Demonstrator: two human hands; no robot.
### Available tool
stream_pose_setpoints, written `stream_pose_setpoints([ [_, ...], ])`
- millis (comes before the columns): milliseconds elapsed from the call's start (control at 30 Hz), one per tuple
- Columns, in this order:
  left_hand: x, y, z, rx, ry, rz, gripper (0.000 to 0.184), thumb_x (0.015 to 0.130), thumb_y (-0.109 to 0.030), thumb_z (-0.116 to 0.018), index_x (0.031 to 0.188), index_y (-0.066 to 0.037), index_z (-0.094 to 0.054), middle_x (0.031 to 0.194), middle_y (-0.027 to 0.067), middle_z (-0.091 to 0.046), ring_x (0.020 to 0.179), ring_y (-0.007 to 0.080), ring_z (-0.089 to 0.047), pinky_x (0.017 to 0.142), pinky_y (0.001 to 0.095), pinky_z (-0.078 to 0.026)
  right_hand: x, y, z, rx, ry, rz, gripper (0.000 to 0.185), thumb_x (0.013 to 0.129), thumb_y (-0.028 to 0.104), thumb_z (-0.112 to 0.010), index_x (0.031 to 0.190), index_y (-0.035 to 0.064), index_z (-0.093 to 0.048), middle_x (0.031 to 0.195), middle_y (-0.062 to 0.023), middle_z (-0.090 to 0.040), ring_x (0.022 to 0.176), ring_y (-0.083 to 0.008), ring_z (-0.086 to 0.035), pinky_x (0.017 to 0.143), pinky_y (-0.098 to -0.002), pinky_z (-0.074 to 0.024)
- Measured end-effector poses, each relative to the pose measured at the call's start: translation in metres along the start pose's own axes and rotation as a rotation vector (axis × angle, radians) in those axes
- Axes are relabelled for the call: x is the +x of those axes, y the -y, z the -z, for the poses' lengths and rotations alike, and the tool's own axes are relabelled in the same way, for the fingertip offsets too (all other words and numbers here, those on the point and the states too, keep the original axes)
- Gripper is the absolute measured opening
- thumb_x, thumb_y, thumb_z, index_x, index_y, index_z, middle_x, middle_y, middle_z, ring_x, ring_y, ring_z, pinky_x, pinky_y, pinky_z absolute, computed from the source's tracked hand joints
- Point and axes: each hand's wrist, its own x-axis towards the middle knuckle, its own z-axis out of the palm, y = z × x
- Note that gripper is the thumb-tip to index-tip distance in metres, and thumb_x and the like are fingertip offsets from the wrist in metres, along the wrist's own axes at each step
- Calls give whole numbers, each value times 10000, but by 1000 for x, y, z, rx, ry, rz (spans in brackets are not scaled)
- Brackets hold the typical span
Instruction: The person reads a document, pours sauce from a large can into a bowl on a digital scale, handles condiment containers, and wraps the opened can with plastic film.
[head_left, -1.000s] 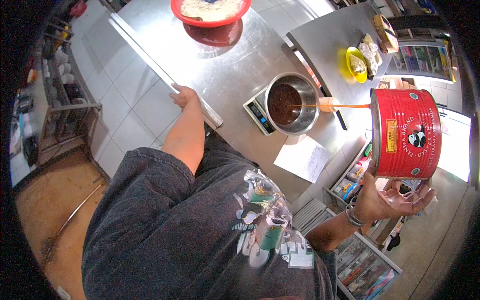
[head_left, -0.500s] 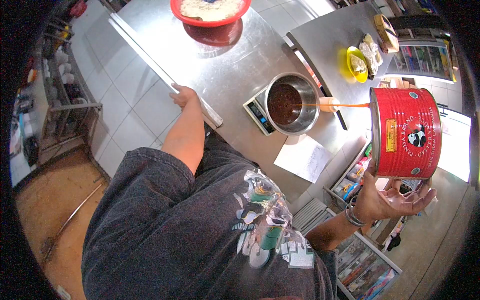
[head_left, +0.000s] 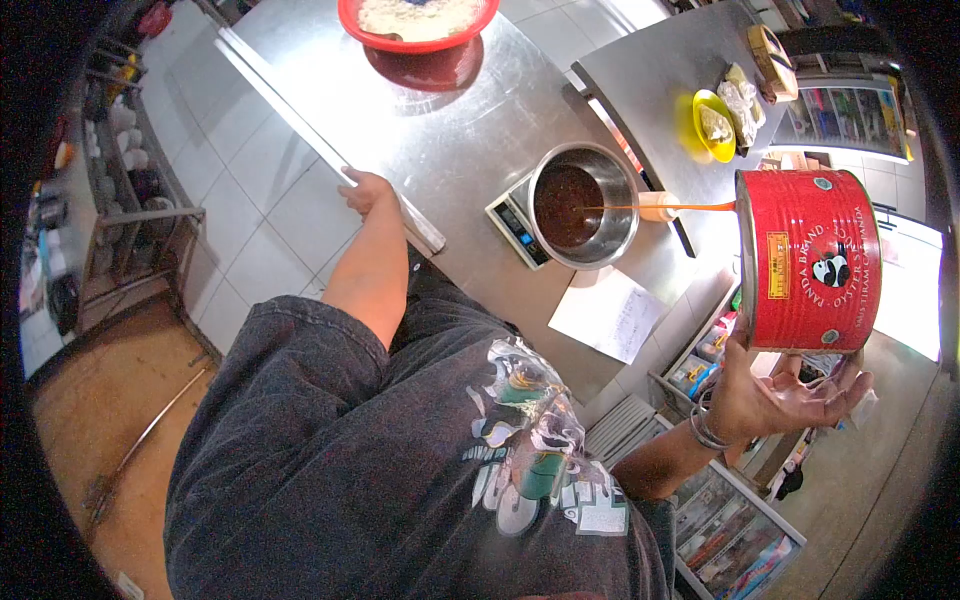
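Note:
My right hand (head_left: 785,400) supports a large red can of oyster sauce (head_left: 810,262) from beneath, its fingers against the can. The can is tipped with its mouth toward the left. A thin brown stream of sauce (head_left: 690,207) runs from it into a steel bowl (head_left: 622,245). Dark brown sauce (head_left: 568,205) covers the bowl's bottom. Beneath the bowl is a digital kitchen scale (head_left: 516,236), partly hidden. My left hand (head_left: 370,193) rests on the edge of the steel table (head_left: 455,130), fingers apart and holding nothing.
A written paper sheet (head_left: 605,315) lies beside the bowl. A red basin (head_left: 428,43) with pale contents stands at the table's far end. On a second steel table (head_left: 650,75) are a yellow plate (head_left: 714,153) and plastic-wrapped items (head_left: 738,108). A pale bottle (head_left: 655,207) stands behind the bowl.
The can has shifted very slightly left and up, and the stream of sauce looks thinner. My left hand stays on the table edge.

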Motion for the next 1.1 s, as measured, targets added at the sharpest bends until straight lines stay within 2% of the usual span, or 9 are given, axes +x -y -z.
stream_pose_setpoints([
  [67,-1,-1,2,-1,7,-1,777,993,-678,-285,1489,-95,-419,1388,280,-521,1255,457,-546,1066,632,-351,0,0,-1,-4,-2,-11,1244,554,7,-853,1542,68,-100,1517,-265,-308,1373,-421,-408,1118,-561,-450],
  [133,1,0,0,0,8,5,777,992,-679,-287,1489,-96,-419,1388,279,-522,1255,458,-546,1066,632,-352,1,-3,-1,39,-5,-13,1311,488,20,-903,1539,113,-125,1484,-212,-333,1419,-379,-344,1089,-534,-506],
  [333,5,3,-5,-5,-9,0,771,987,-682,-309,1482,-103,-430,1374,276,-533,1239,463,-555,1058,633,-355,1,-1,-1,-58,1,8,1299,496,12,-903,1537,103,-131,1485,-212,-339,1416,-382,-350,1073,-529,-520],
  [600,7,3,-8,0,-26,7,773,984,-686,-315,1474,-101,-440,1352,270,-551,1225,459,-566,1062,635,-347,1,0,-1,7,4,-20,1299,512,33,-925,1538,107,-132,1497,-209,-319,1422,-388,-336,1066,-538,-524],
  [867,-4,-2,2,-12,11,0,791,990,-671,-304,1503,-77,-406,1380,282,-529,1263,460,-533,1087,596,-345,2,-2,-1,21,18,-2,1291,521,58,-943,1536,123,-149,1502,-207,-309,1427,-379,-335,1044,-528,-550],
  [933,-1,0,-1,-14,0,-1,790,988,-673,-308,1497,-79,-416,1375,281,-533,1255,461,-538,1083,601,-345,1,2,-3,58,-9,-54,1246,514,-27,-829,1532,88,-121,1518,-243,-305,1371,-423,-404,1127,-580,-438],
  [1100,2,2,-7,-23,-30,7,786,981,-683,-322,1481,-89,-446,1359,278,-547,1233,465,-552,1064,623,-346,2,3,-3,37,-6,-62,1260,510,-26,-836,1535,99,-113,1525,-233,-300,1374,-416,-405,1127,-583,-437],
])
